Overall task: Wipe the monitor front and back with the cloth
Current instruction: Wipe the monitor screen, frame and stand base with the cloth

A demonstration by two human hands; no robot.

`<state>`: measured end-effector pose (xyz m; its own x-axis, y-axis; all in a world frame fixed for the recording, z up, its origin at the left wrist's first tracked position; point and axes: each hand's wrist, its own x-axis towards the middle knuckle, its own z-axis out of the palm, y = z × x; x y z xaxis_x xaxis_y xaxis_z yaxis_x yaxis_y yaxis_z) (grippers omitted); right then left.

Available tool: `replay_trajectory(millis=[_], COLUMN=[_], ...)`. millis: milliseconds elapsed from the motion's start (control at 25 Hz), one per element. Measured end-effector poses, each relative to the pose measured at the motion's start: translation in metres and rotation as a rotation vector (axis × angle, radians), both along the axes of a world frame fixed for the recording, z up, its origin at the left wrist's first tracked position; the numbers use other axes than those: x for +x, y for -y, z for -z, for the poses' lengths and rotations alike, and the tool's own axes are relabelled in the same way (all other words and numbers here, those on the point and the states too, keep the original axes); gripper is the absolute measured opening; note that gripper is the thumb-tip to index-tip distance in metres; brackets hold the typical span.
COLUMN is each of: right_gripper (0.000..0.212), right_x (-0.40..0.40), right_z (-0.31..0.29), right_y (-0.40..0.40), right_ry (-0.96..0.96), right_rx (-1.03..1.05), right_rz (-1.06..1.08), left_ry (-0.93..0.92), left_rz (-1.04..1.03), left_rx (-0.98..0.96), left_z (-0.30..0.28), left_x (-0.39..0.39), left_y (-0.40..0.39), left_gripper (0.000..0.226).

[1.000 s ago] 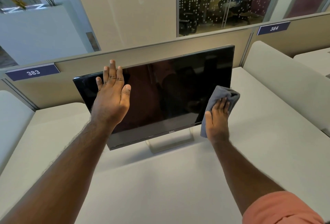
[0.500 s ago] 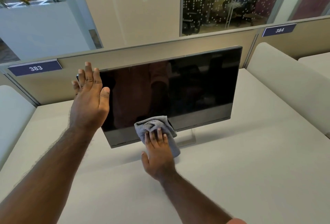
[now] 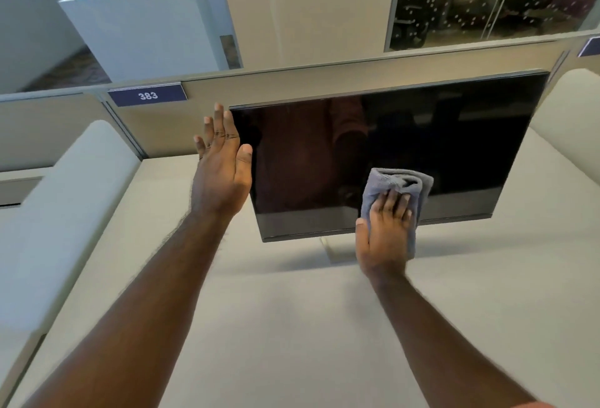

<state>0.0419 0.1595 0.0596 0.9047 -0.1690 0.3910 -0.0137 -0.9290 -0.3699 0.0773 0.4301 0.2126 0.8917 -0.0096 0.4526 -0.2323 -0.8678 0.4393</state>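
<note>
Right hand (image 3: pixel 384 229) presses cloth (image 3: pixel 397 186) on monitor (image 3: pixel 389 147) bottom edge.

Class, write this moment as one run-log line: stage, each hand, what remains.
stage: wiping monitor front | right hand: presses cloth low on screen | left hand: open at left edge | back: unseen

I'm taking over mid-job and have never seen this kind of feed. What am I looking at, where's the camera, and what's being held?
There is no machine: a person works with bare hands. The single camera sits on their head, looking forward and down, so the arms reach in from below. A dark monitor stands on a pale desk, before a partition labelled 383. The right hand presses a grey cloth flat against the screen's lower part. The left hand is open at the monitor's left edge; whether it touches is unclear.
</note>
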Motion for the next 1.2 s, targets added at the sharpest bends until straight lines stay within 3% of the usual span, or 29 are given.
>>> replay_trajectory(millis=[240, 480, 640, 800, 1200], right_gripper=[0.077, 0.071, 0.065, 0.066, 0.068], right_x=[0.011, -0.011, -0.028, -0.033, -0.032], right_z=[-0.03, 0.03, 0.068, 0.074, 0.059], right_y=[-0.093, -0.135, -0.118, -0.082, 0.017], right_ry=[0.12, 0.015, -0.077, -0.162, -0.216], right_rx=[-0.162, -0.275, -0.269, -0.247, -0.087], right_rz=[-0.384, -0.593, -0.526, -0.428, 0.124], left_ry=[-0.057, -0.114, -0.087, -0.007, 0.069], left_rz=[0.106, 0.152, 0.12, 0.086, -0.026], left_rx=[-0.23, -0.453, -0.416, -0.255, 0.008], left_z=[0.013, 0.03, 0.041, 0.038, 0.008], left_x=[-0.004, -0.011, -0.014, -0.013, 0.001], left_y=[0.001, 0.005, 0.01, 0.016, 0.027], left_gripper=[0.062, 0.06, 0.061, 0.06, 0.064])
